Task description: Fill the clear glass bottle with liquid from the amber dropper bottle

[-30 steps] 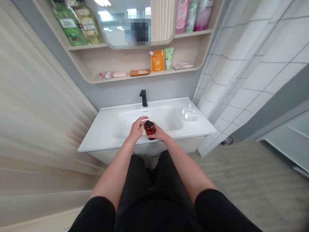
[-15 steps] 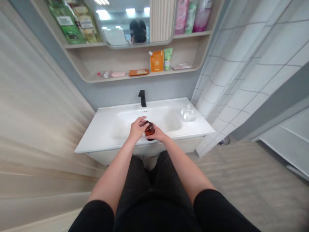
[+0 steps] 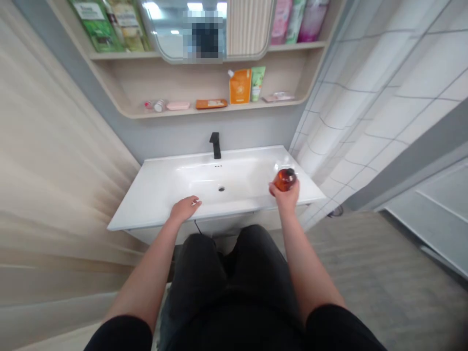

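Being held upright in the right hand [image 3: 285,196], an amber bottle [image 3: 285,179] is being kept over the right end of the sink [image 3: 234,212], with its dark cap uppermost. Its body is being gripped by closed, curled fingers, a hold that appears to be keeping the bottle steady and level while it is lifted off the ceramic. Just behind it, a clear item [image 3: 287,165] is being partly hidden, and whether the two are touching cannot be told. The left hand [image 3: 185,208] is being rested palm down on the front rim, its fingers lying open and nothing being held in them, so the rim seems to be serving as a support. Between the hands, the drain [image 3: 221,188] is being left uncovered, and the black tap [image 3: 215,145] is being seen at the back of the sink. Above, on a shelf [image 3: 215,113], an orange pouch [image 3: 240,87] and a green tube [image 3: 258,83] are being stood against the wall, apparently stored within easy reach of the sink.
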Demonstrator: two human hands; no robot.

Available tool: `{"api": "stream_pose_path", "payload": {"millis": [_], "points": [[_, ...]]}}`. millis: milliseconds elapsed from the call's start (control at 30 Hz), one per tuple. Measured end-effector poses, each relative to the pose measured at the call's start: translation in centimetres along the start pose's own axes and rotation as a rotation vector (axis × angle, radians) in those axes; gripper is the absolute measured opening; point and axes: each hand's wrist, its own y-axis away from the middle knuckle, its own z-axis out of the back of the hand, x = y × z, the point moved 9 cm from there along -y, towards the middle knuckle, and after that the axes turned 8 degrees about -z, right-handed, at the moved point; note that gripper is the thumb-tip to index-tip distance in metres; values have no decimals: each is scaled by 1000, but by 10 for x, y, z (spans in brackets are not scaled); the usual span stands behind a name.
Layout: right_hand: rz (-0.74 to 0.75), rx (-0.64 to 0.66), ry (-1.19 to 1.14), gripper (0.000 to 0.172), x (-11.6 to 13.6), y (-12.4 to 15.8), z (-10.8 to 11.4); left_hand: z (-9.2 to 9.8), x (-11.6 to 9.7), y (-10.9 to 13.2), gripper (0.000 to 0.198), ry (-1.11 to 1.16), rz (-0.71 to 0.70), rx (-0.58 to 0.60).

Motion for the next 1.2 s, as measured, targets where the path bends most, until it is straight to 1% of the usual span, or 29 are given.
{"api": "stream_pose_path", "payload": {"millis": [33, 100, 167, 267, 333, 367, 400, 433, 467, 500, 533, 567, 600, 667, 700, 733, 767, 833, 900, 1000, 1133, 1200], "points": [[-15, -67, 41, 100, -9, -19, 22, -2, -3, 0, 49, -38, 10, 27], [-87, -104, 126, 96, -28, -53, 51, -2, -6, -1, 53, -91, 44, 55], [-121, -84, 191, 91, -39, -78, 62, 0, -8, -1, 55, -99, 68, 55], [-177, -36, 239, 89, -52, -96, 59, 1, -8, 0, 57, -102, 86, 54], [-178, -48, 227, 96, -53, -95, 59, 1, -6, 0, 58, -105, 93, 57], [-150, -98, 218, 99, -49, -90, 64, 1, -5, 0, 58, -106, 96, 57], [-109, -181, 213, 97, -42, -83, 71, 1, -5, 0, 58, -105, 99, 57], [-60, -277, 211, 89, -34, -73, 80, 1, -5, 0, 58, -104, 100, 56], [-4, -363, 209, 76, -24, -59, 86, 1, -4, 0, 58, -103, 102, 56], [44, -406, 206, 58, -14, -46, 87, 0, -4, 0, 58, -103, 102, 57], [86, -371, 202, 41, -5, -34, 80, 0, -4, 0, 58, -102, 103, 55], [130, -255, 192, 33, 4, -23, 62, 1, -5, 0, 58, -101, 104, 52], [176, -76, 187, 30, 12, -12, 36, 1, -5, 0, 57, -101, 104, 50], [234, 345, 214, 29, 21, 15, -27, 1, -5, 0, 57, -99, 111, 45], [231, 504, 240, 28, 20, 29, -54, 1, -5, 1, 57, -99, 116, 43], [216, 602, 276, 26, 17, 39, -75, 2, -4, 1, 57, -99, 120, 41], [204, 657, 327, 25, 14, 46, -90, 2, -4, 1, 56, -98, 123, 39], [186, 681, 427, 25, 5, 51, -106, 1, -3, 2, 56, -98, 127, 30], [182, 670, 487, 25, -1, 51, -109, 1, -1, 1, 55, -99, 127, 23], [171, 667, 474, 24, -5, 48, -106, 0, 1, 0, 55, -103, 127, 18], [138, 675, 364, 24, -3, 47, -104, 0, 1, 0, 56, -108, 126, 27], [109, 642, 281, 26, -3, 43, -95, 1, 0, 1, 55, -108, 129, 25]]}}
